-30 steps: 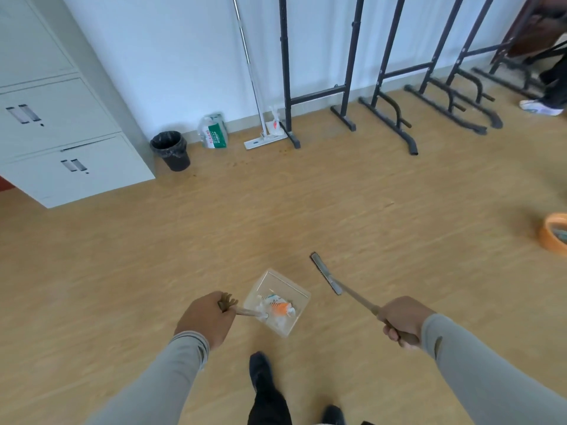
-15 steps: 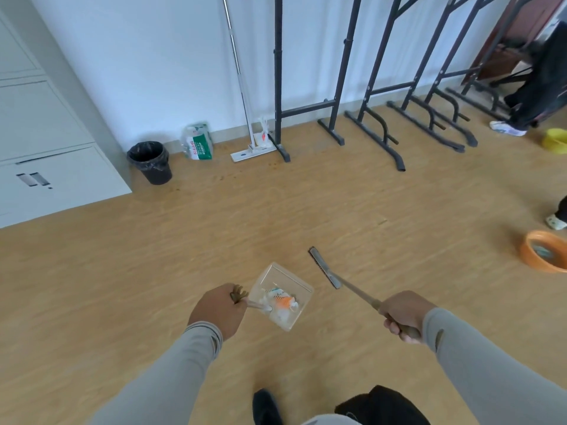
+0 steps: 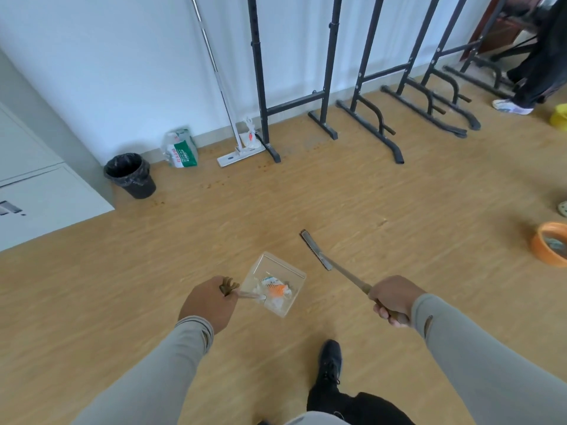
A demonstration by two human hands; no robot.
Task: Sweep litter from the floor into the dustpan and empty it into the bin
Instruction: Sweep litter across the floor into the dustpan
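Clear plastic is what I am carrying — a small transparent square dustpan [image 3: 274, 283] with crumpled white and orange litter [image 3: 274, 290] lying in it, held out on its thin clear handle by my left hand [image 3: 208, 302], whose fingers curl round the brown antler-shaped end of that handle. My right hand [image 3: 394, 297] grips the wooden handle of a small flat brush [image 3: 316, 249], its dark bristle head pointing forward and left, clear of the pan.

Sweeping looks finished, as I judge it; the step in hand is getting the load to the round black bin lined with a black bag [image 3: 130, 175], which stands well ahead and to my left, by the wall beside the white metal cabinet [image 3: 46, 204].

To do it well I would keep the pan level, its open edge tipped slightly up, since the wrappers look light and could slide or blow out while I walk. I would hold the brush away from the pan — or rest it across the mouth as a guard. At the bin I would bring the pan's lip over the rim, low and close, before tilting, and tap once if paper clings to the plastic.
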